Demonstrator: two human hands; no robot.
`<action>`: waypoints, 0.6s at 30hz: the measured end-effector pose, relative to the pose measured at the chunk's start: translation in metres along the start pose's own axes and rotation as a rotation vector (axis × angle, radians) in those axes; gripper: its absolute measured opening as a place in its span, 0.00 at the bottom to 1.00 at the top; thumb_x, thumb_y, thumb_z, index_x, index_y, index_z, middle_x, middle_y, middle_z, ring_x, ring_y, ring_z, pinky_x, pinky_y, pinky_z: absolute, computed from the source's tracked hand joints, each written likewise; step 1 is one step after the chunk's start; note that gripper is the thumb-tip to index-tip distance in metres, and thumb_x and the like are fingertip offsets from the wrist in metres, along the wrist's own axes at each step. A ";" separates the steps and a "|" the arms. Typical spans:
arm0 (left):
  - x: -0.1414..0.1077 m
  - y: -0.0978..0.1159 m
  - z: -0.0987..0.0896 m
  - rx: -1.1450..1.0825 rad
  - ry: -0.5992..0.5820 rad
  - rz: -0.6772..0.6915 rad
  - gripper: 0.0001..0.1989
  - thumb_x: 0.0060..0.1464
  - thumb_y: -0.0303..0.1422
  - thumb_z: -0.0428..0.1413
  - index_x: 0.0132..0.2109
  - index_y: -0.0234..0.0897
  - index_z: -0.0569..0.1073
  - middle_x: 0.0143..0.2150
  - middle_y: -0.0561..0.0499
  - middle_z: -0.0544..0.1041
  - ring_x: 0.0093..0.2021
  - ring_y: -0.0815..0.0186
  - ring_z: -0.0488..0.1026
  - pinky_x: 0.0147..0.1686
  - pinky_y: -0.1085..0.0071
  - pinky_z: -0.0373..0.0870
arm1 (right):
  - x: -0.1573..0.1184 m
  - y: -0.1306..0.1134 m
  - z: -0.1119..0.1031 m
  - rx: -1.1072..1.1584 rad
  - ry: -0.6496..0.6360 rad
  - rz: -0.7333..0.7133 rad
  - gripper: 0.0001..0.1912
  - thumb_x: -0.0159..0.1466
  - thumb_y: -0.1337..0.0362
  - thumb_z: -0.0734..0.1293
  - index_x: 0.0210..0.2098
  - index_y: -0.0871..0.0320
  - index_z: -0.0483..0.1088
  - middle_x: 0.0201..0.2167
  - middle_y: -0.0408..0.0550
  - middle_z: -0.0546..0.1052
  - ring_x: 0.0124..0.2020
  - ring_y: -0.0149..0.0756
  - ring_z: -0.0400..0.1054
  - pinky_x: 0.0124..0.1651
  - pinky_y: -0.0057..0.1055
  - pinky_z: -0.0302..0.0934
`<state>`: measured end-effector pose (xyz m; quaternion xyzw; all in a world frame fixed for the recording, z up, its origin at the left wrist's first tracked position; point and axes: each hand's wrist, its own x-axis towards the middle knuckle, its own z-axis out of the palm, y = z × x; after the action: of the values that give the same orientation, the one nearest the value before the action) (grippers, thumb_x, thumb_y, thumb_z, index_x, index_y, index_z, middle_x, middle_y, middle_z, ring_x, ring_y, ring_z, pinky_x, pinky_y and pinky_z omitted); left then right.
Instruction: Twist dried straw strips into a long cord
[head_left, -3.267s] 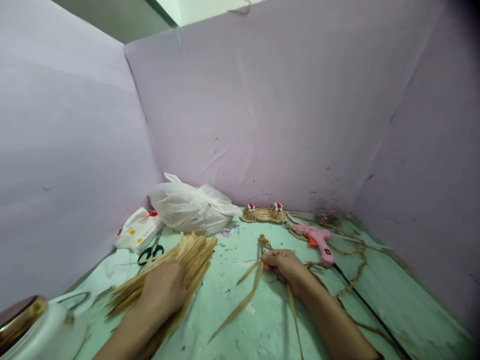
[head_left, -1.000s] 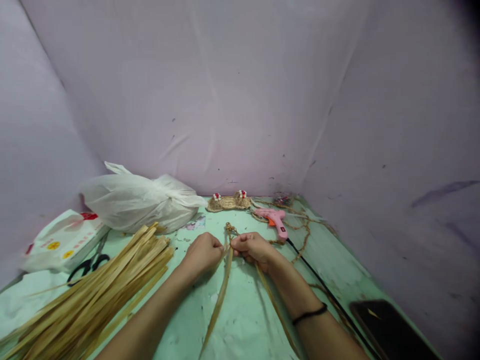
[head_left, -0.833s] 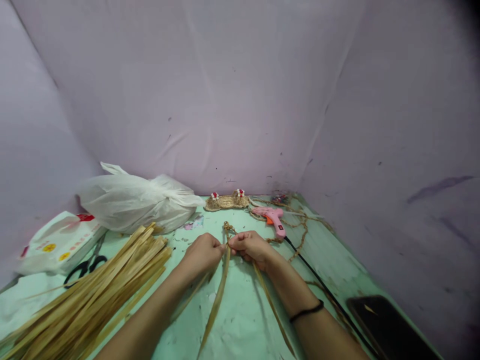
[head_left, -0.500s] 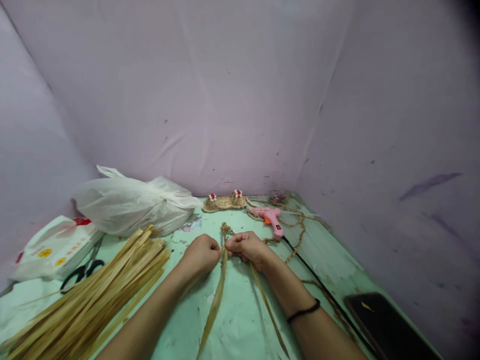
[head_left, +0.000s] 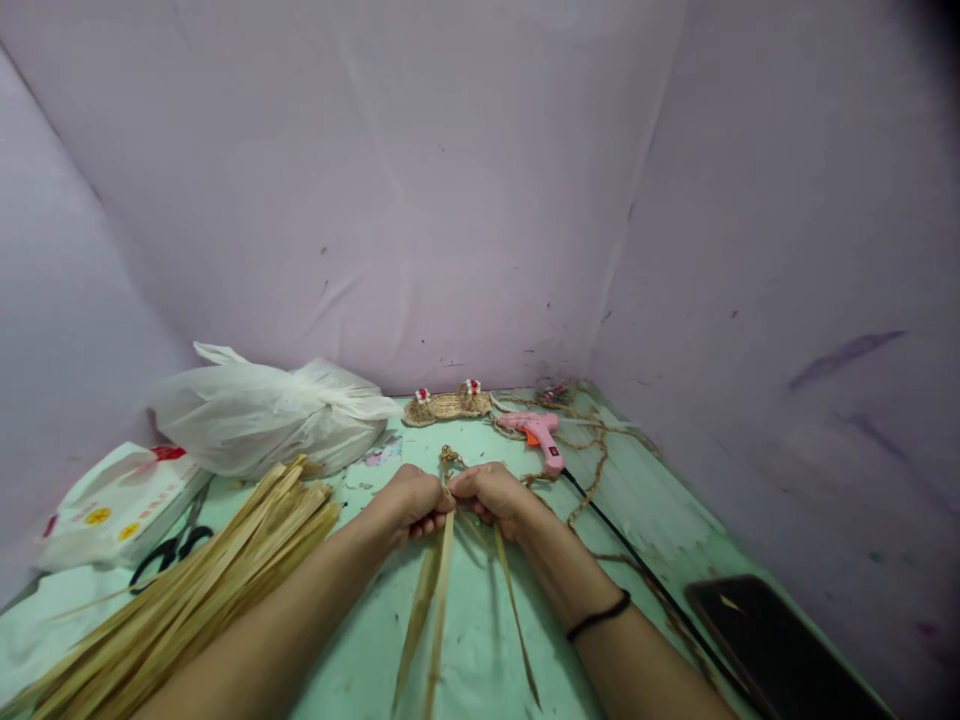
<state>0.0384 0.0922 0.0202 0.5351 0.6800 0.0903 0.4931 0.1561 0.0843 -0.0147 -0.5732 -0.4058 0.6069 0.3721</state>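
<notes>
My left hand point(head_left: 415, 503) and my right hand point(head_left: 491, 492) meet over the middle of the table, fingertips pinched close together on a thin braid of dried plant strips. Beyond my fingers, the knotted far end of the braid point(head_left: 448, 456) lies on the tabletop. Long flat tan strips point(head_left: 442, 610) hang from between my hands toward me. A narrower strip point(head_left: 515, 610) trails below my right hand. The exact crossing of the strips is hidden by my fingers.
A bundle of dried strips point(head_left: 217, 590) lies left, by black-handled scissors point(head_left: 171, 555), a tissue pack point(head_left: 112, 510) and a white plastic bag point(head_left: 274, 415). A woven piece with beaded flowers point(head_left: 450, 405) sits behind. Rightward are a pink glue gun point(head_left: 546, 440), braided cord point(head_left: 600, 465) and a phone point(head_left: 780, 645).
My hands have drawn together and turned slightly inward at the braid. A second strip now hangs beside the middle one, and the right strip has swung left. The view has shifted slightly.
</notes>
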 end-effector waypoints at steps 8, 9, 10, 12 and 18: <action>0.003 -0.010 0.001 0.175 0.224 0.223 0.06 0.32 0.31 0.57 0.22 0.32 0.70 0.10 0.58 0.57 0.16 0.72 0.59 0.17 0.76 0.49 | -0.001 -0.002 0.000 0.105 -0.035 0.034 0.04 0.42 0.74 0.61 0.16 0.63 0.66 0.05 0.36 0.58 0.08 0.20 0.44 0.12 0.21 0.36; 0.001 -0.011 -0.001 0.096 0.230 0.228 0.08 0.33 0.31 0.57 0.26 0.32 0.70 0.11 0.59 0.57 0.15 0.73 0.57 0.16 0.77 0.49 | -0.001 -0.003 0.000 0.124 -0.032 0.046 0.04 0.42 0.74 0.61 0.17 0.63 0.66 0.05 0.36 0.58 0.08 0.20 0.45 0.12 0.20 0.36; -0.001 -0.012 -0.002 -0.015 0.219 0.223 0.11 0.34 0.30 0.57 0.30 0.32 0.71 0.11 0.60 0.58 0.14 0.74 0.56 0.15 0.77 0.48 | -0.002 -0.003 0.000 0.138 -0.032 0.057 0.04 0.42 0.74 0.61 0.17 0.64 0.67 0.05 0.36 0.60 0.08 0.20 0.46 0.12 0.20 0.37; -0.005 -0.012 -0.002 -0.280 0.144 0.189 0.16 0.36 0.27 0.56 0.38 0.31 0.69 0.13 0.60 0.62 0.12 0.75 0.54 0.12 0.78 0.46 | -0.002 -0.003 -0.001 0.158 -0.037 0.066 0.04 0.43 0.74 0.62 0.19 0.64 0.68 0.07 0.38 0.62 0.08 0.20 0.46 0.12 0.20 0.37; 0.001 -0.015 0.003 -0.578 -0.118 0.099 0.04 0.43 0.24 0.52 0.25 0.26 0.70 0.16 0.52 0.67 0.14 0.77 0.61 0.14 0.81 0.59 | 0.000 0.001 -0.003 0.162 -0.058 0.029 0.03 0.44 0.73 0.63 0.20 0.64 0.68 0.11 0.40 0.68 0.10 0.21 0.52 0.13 0.20 0.39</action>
<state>0.0314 0.0853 0.0083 0.4097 0.5692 0.2727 0.6587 0.1587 0.0839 -0.0154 -0.5293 -0.3577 0.6593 0.3966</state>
